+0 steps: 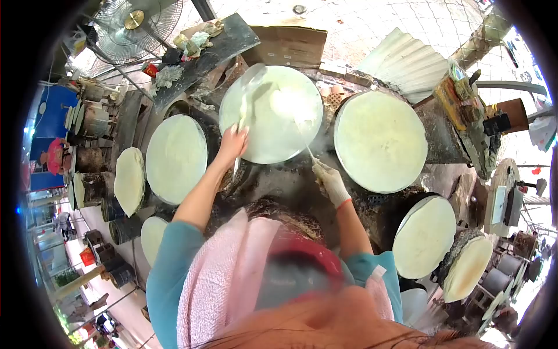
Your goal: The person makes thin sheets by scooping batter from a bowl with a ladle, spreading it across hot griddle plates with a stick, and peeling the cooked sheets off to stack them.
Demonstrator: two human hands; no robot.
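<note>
My left hand (233, 142), bare, is closed around the handle of a long ladle (252, 75). Its broad, pale head is blurred over the left side of the large round griddle (232, 136), which a pale, wet-looking layer of batter (270, 136) covers. In a whitish glove, my right hand (329, 181) grips a thin stick-like spreader (307, 141). The spreader's far end reaches over the batter near the griddle's right edge; glare and steam blur its tip. A bright reflection lies on the batter.
More round griddles with pale sheets stand around me: one on the left (176, 160), one on the right (381, 142) and one at lower right (425, 237). A cardboard piece (288, 46) stands behind the middle griddle. A fan (134, 20) is at upper left.
</note>
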